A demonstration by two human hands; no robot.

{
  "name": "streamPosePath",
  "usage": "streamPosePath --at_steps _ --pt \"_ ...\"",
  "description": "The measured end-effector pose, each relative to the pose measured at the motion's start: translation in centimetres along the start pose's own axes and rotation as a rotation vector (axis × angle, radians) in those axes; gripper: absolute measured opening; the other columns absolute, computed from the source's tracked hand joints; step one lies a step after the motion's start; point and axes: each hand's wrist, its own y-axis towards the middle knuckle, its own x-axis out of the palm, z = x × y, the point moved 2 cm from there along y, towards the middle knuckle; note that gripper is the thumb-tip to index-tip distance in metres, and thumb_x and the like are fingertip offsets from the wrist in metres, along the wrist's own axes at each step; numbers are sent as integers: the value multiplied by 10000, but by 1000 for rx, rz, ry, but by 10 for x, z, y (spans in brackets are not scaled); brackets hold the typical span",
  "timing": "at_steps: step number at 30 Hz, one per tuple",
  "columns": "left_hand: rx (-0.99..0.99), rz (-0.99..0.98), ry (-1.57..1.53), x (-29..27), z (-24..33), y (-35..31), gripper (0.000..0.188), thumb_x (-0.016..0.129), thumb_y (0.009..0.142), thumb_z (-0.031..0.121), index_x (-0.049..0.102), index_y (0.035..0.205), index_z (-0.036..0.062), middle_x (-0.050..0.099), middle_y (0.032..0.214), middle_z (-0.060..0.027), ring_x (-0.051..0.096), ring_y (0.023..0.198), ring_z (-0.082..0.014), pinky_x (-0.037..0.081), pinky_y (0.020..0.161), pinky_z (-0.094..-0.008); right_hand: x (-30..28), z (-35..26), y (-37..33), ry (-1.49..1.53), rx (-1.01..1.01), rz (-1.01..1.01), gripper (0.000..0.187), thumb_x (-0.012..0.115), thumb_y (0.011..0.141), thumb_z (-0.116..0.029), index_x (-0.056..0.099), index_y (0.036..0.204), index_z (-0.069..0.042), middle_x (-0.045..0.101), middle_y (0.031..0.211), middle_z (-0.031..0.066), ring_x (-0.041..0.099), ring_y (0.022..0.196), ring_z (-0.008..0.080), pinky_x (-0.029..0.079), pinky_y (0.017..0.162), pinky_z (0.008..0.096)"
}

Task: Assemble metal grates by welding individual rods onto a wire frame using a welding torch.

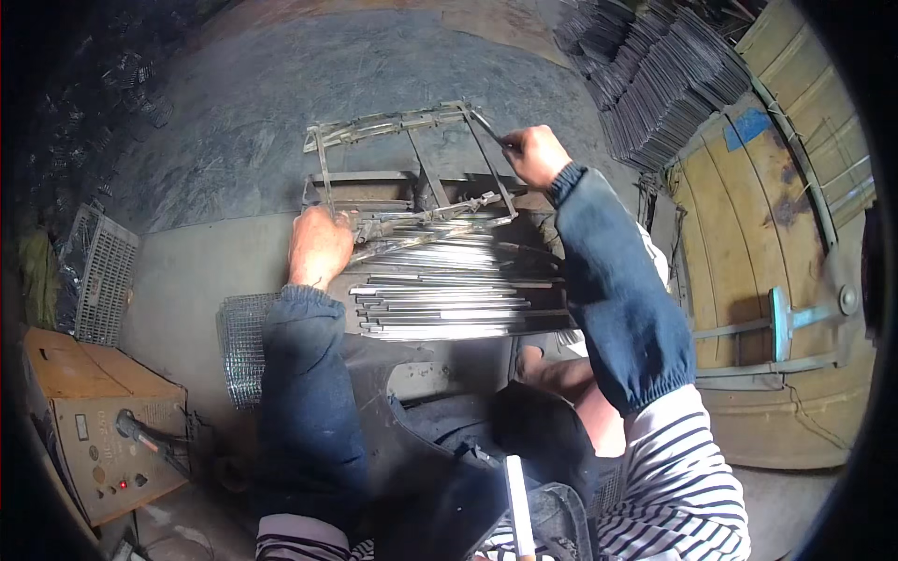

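Note:
A rectangular metal frame [428,168] with two long sides and several flat crossbars lies in front of me, over a bench. My left hand [320,245] is closed at its near left corner; the fingertips are partly hidden. At the far right corner my right hand [538,157] pinches a thin metal rod [486,125], whose far end meets the frame. Closer to me, below the frame, lies a pile of shiny metal rods [440,304], roughly side by side. Blue sleeve covers [617,280] wrap both forearms.
An orange power box [112,449] with a lit red lamp and a cable stands at the lower left. Wire mesh pieces [243,351] lie by my left forearm. A plastic crate [101,276] is further left. Stacked wire panels [664,84] and a yellow ribbed panel [739,206] are at right.

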Motion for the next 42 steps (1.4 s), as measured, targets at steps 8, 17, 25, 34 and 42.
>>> streamPosePath --at_steps 8,17,25,34,42 --pt "78 76 -50 1 -4 -4 388 632 896 257 688 848 -124 631 881 -382 635 901 -544 517 808 -562 27 -1 23 -5 -41 -54 237 663 844 -166 745 1013 -21 697 956 260 686 929 429 564 841 449" --pt "18 37 -31 -1 -13 10 338 636 893 231 703 945 -97 664 986 -352 649 1002 -501 524 885 -531 -8 -76 -52 169 -299 42 166 711 903 -87 715 1029 21 673 866 190 683 786 317 540 715 392" --pt "19 1 -59 5 -10 11 363 602 896 242 701 971 -99 660 1034 -356 643 1039 -497 516 917 -526 63 -96 -151 14 -290 -467 336 669 818 -88 672 1141 3 651 998 216 632 1000 414 534 870 469" --pt "11 4 -50 0 -4 7 342 593 871 213 706 966 -95 659 1033 -361 651 1035 -492 521 913 -522 61 -93 -170 119 -300 -461 351 657 801 -37 689 1150 -17 601 1072 188 564 1044 381 498 921 458" --pt "30 1 -89 4 -6 11 332 604 859 199 705 964 -100 661 1036 -358 652 1032 -493 523 910 -522 68 -95 -167 44 -153 -476 431 673 904 -215 602 1267 5 596 1133 224 546 1145 415 483 950 484"
